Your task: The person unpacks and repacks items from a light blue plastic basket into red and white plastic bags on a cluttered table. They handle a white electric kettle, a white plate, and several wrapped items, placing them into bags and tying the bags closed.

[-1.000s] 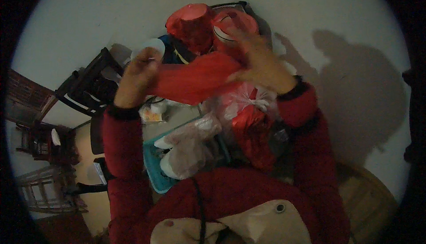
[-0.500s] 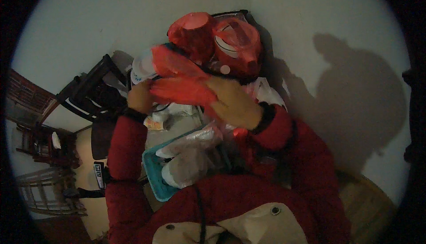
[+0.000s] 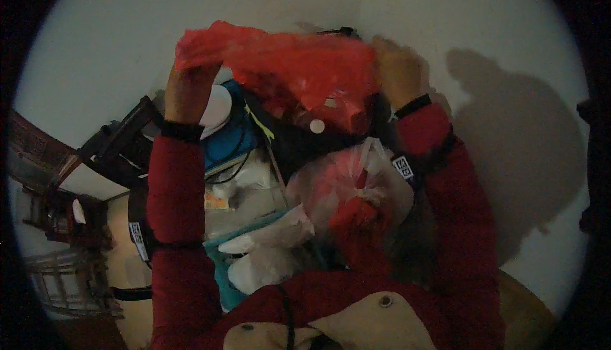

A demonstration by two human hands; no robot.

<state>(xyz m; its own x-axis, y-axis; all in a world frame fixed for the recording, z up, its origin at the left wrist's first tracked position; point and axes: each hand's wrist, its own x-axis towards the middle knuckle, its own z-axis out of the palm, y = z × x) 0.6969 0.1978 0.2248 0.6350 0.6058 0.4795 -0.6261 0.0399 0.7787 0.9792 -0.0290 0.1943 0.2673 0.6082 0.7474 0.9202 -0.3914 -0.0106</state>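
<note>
A thin red plastic bag [image 3: 280, 57] is spread sideways between my hands at the far side. My left hand [image 3: 189, 92] grips its left end, the fingers mostly hidden beneath the film. At the other end, my right hand [image 3: 400, 73] is closed on the bag's edge, close to the wall. Partly covered by the bag is a red-wrapped bundle [image 3: 347, 111] resting on a black bag [image 3: 289, 146]. A white round object [image 3: 216, 107], perhaps a lid or bowl, lies just beside my left wrist.
Nearer me is a clear plastic bag [image 3: 398, 200] with red contents. A teal basket [image 3: 224, 280] holds white wrapped items [image 3: 261, 270]. Dark chairs [image 3: 114, 143] stand at the left, and a pale wall [image 3: 433, 6] rises behind and to the right.
Both hands have moved apart and farther away, opening the bunched red bag out wide over the red-wrapped things. The clear bag near my chest has come into view.
</note>
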